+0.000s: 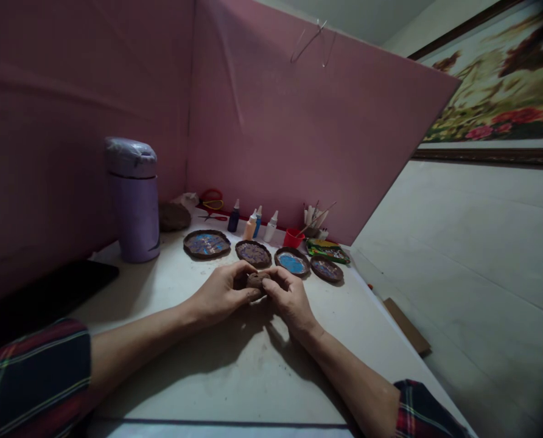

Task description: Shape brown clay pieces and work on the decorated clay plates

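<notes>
Between my two hands is a small lump of brown clay (pixel 256 280), held just above the white table. My left hand (pixel 228 291) grips it from the left, thumb along its near side and fingers behind. From the right, my right hand (pixel 290 297) is closed on the same lump, its thumb pressed to the top. Just beyond the hands lie shallow brown clay dishes: one with blue streaks (pixel 206 244), one with a dull purplish inside (pixel 254 253), one with a bright blue middle (pixel 292 262), and a smaller one (pixel 327 269) at the right.
A purple tumbler (pixel 137 207) stands at the left, with a larger clay lump (pixel 174 216) behind it and a black flat object (pixel 47 292) nearer. Along the back are scissors (pixel 214 217), paint bottles (pixel 250 225), a red cup (pixel 293 238) and a green box (pixel 329 250). Pink panels (pixel 299 134) enclose the table.
</notes>
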A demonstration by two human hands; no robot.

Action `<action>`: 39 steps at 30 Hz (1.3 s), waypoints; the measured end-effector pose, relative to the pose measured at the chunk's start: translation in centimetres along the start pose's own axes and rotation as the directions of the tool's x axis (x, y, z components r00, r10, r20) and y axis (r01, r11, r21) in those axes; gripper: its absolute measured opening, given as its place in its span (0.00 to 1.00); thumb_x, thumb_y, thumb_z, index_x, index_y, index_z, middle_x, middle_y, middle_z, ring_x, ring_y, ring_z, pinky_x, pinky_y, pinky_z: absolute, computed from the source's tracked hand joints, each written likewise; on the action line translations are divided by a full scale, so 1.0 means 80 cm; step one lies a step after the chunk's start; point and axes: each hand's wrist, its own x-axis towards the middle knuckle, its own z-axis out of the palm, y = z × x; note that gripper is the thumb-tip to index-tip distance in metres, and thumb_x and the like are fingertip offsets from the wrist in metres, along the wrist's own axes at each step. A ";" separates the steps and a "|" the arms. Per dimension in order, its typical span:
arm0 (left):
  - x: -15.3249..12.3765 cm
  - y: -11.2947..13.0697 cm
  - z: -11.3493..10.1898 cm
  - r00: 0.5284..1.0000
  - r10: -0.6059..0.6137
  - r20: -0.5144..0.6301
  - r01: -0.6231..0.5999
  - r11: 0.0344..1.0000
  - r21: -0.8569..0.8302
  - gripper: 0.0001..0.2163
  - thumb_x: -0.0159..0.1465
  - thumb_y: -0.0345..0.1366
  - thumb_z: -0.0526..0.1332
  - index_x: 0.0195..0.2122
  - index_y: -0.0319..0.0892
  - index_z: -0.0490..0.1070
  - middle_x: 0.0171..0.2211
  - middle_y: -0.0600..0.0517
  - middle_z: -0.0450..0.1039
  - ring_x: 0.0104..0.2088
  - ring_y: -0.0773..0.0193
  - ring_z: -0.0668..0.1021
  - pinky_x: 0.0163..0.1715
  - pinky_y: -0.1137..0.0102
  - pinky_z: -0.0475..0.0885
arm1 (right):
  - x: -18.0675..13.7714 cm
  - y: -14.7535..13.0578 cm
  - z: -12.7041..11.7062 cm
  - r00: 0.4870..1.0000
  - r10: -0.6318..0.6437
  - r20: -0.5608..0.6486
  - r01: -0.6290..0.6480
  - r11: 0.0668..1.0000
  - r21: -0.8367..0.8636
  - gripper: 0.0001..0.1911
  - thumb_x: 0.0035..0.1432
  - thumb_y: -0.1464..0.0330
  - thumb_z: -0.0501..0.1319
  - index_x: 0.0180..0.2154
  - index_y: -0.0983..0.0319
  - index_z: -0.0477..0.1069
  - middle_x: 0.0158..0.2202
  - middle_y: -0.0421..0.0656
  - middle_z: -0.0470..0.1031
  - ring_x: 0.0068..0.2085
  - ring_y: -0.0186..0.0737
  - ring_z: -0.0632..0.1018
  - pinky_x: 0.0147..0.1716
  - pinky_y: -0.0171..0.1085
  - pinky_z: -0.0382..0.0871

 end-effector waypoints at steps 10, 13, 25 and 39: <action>0.006 0.003 -0.003 0.995 -0.099 0.012 0.099 0.963 -0.251 0.16 0.52 0.39 0.66 0.39 0.36 0.68 0.28 0.54 0.71 0.19 0.72 0.72 0.20 0.74 0.68 | 0.001 0.007 -0.007 0.997 -0.022 0.073 0.016 0.997 0.074 0.12 0.56 0.61 0.60 0.39 0.62 0.72 0.35 0.43 0.75 0.37 0.41 0.74 0.37 0.37 0.68; 0.006 0.005 -0.004 0.993 -0.119 0.000 0.115 0.964 -0.241 0.17 0.52 0.40 0.66 0.40 0.36 0.67 0.28 0.53 0.71 0.19 0.71 0.73 0.20 0.73 0.68 | 0.001 0.006 -0.009 0.994 -0.054 0.092 0.048 0.996 0.071 0.12 0.55 0.63 0.60 0.40 0.62 0.71 0.37 0.43 0.75 0.40 0.42 0.74 0.42 0.39 0.67; 0.005 0.007 -0.002 0.994 -0.105 -0.008 0.101 0.967 -0.233 0.17 0.52 0.41 0.66 0.38 0.36 0.68 0.28 0.54 0.72 0.18 0.72 0.72 0.19 0.74 0.68 | 0.001 0.010 -0.005 0.998 0.006 0.064 -0.012 0.996 0.083 0.11 0.51 0.67 0.63 0.38 0.61 0.71 0.36 0.42 0.76 0.38 0.40 0.74 0.38 0.37 0.67; 0.005 0.008 -0.003 0.985 -0.171 -0.017 0.164 0.968 -0.192 0.17 0.56 0.45 0.63 0.39 0.37 0.67 0.24 0.55 0.72 0.15 0.72 0.72 0.17 0.75 0.65 | 0.001 0.014 -0.004 0.998 -0.009 0.056 0.003 0.996 0.093 0.13 0.55 0.61 0.62 0.40 0.62 0.73 0.38 0.45 0.77 0.38 0.41 0.76 0.40 0.39 0.70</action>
